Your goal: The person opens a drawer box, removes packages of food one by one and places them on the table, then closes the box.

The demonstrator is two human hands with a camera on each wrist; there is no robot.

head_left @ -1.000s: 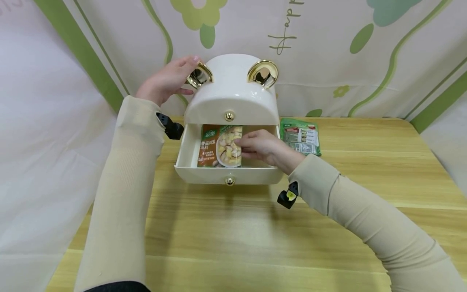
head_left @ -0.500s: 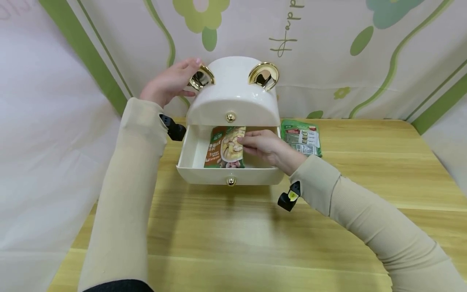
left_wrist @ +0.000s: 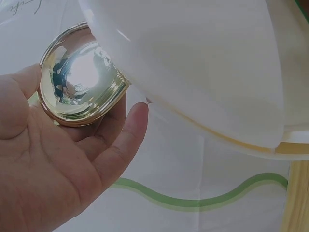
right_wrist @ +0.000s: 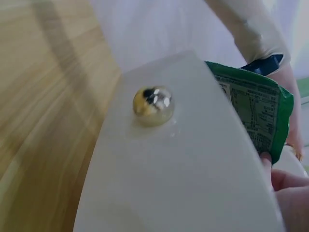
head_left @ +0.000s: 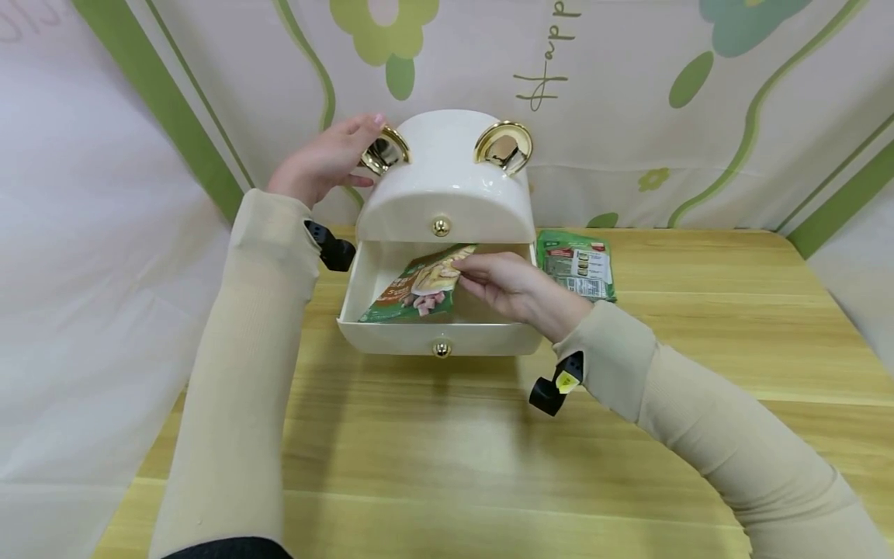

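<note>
A white storage box point(head_left: 447, 186) with two gold ears stands at the back of the wooden table, its lower drawer point(head_left: 440, 335) pulled open. My right hand point(head_left: 506, 283) pinches a green and brown food packet point(head_left: 412, 287) and holds it tilted inside the drawer; its green printed back point(right_wrist: 253, 113) shows in the right wrist view above the drawer front point(right_wrist: 183, 164). My left hand point(head_left: 324, 159) rests with straight fingers against the left gold ear point(head_left: 384, 150) point(left_wrist: 79, 79), steadying the box.
A second green packet point(head_left: 578, 262) lies flat on the table point(head_left: 489, 450) just right of the box. Round gold knobs point(head_left: 441, 348) mark each drawer front. A flower-patterned cloth wall stands close behind the box and along the left side.
The packet lay flat in the drawer with my right hand on it; my right hand has since lifted its right edge, tipping it up and leftward. My left hand stayed on the ear.
</note>
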